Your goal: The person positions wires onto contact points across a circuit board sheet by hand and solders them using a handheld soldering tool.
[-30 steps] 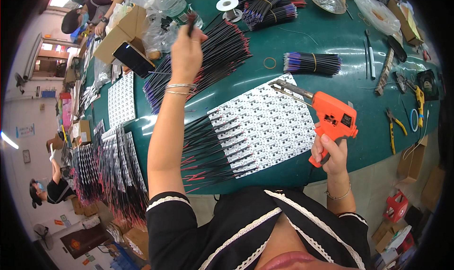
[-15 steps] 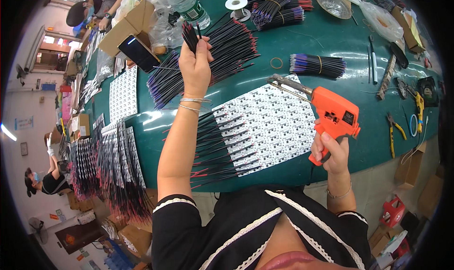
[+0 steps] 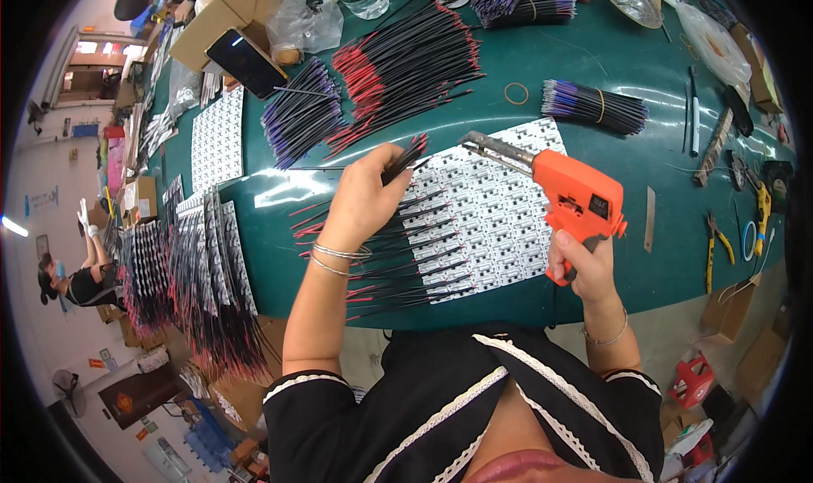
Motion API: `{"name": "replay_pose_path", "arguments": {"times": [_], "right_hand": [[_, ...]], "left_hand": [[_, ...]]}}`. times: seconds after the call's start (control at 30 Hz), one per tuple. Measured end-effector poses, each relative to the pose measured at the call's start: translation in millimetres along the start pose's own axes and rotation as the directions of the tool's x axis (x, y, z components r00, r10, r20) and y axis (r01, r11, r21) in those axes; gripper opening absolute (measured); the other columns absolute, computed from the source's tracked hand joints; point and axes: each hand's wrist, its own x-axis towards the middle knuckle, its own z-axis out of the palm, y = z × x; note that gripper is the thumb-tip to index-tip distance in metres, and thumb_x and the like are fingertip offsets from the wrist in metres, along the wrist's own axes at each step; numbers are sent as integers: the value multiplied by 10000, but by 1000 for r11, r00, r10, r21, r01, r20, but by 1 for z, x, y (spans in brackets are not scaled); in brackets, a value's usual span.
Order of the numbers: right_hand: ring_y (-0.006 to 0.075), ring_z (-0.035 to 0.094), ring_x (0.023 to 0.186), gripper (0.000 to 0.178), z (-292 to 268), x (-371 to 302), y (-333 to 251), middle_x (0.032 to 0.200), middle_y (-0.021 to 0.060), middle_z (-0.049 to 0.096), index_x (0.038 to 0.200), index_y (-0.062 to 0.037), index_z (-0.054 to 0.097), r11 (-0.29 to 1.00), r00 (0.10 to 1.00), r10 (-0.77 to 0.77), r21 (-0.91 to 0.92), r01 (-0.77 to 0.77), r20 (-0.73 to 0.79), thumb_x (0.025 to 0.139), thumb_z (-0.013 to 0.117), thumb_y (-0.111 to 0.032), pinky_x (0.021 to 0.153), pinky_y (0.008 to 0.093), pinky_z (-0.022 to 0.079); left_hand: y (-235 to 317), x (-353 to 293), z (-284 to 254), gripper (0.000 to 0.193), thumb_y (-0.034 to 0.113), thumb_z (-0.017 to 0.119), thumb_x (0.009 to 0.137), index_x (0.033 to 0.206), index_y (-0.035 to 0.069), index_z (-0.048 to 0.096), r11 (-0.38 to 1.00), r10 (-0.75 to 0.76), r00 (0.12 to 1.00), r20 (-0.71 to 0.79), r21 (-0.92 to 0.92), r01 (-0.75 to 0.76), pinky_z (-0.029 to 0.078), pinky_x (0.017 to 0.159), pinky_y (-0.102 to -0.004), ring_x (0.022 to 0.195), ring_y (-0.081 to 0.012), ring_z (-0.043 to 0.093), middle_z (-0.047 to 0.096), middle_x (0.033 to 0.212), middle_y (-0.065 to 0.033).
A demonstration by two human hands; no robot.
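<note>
My left hand [image 3: 368,191] is closed round a small bunch of black wires [image 3: 406,160] with red tips, just above the upper left corner of a white circuit board panel [image 3: 508,220]. Rows of black wires with red ends [image 3: 381,267] run out from the panel's left part over the green table. In my right hand [image 3: 586,267] is an orange soldering gun [image 3: 580,193], gripped by its handle. Its metal tip points left, over the panel's top edge; whether it touches anything cannot be told.
Loose black wires [image 3: 423,60] and purple-ended wires [image 3: 301,115] lie beyond my left hand. A banded wire bundle [image 3: 597,108] and pliers [image 3: 720,242] lie to the right. At the left are a phone [image 3: 246,62], wired panels [image 3: 212,271] and a distant person [image 3: 89,276].
My left hand has come down and nearer from the wire pile to the panel's corner, with the wires in it. The soldering gun has shifted slightly left. The view has moved a little.
</note>
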Motion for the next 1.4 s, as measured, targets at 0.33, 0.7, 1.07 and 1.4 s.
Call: {"name": "replay_pose_path", "arguments": {"times": [0.33, 0.7, 1.07, 1.4], "right_hand": [[68, 444, 390, 184, 4, -8, 9, 513, 21, 471, 966, 28, 471, 986, 991, 124, -118, -117, 49, 837, 503, -99, 366, 201, 372], [64, 452, 402, 156, 7, -5, 17, 540, 15, 480, 939, 13, 484, 985, 989, 134, -115, -126, 64, 843, 529, -102, 380, 203, 381], [43, 459, 468, 197, 9, -4, 15, 670, 15, 526, 992, 14, 494, 974, 977, 208, -101, -203, 39, 811, 554, -33, 411, 187, 392], [72, 442, 389, 143, 9, -6, 12, 520, 20, 478, 930, 26, 487, 982, 988, 151, -119, -147, 20, 844, 499, -87, 364, 203, 361]], "left_hand": [[-18, 5, 19, 227, 183, 623, 758, 763, -42, 590, 1000, -16, 999, 43, 9, 15, 379, 500, -275, 494, -116, 438, 517, 551, -94], [-20, 8, 24, 229, 185, 625, 703, 711, -39, 578, 995, -52, 998, 26, 85, 50, 416, 532, -381, 551, -368, 520, 536, 592, -204], [-21, 10, 24, 219, 187, 612, 697, 688, -28, 571, 992, -69, 996, 50, 110, 63, 411, 536, -400, 557, -375, 514, 520, 572, -197], [-21, 10, 23, 219, 182, 608, 696, 670, -29, 553, 993, -54, 997, 58, 111, 48, 414, 542, -402, 576, -383, 518, 523, 583, -201]]}}
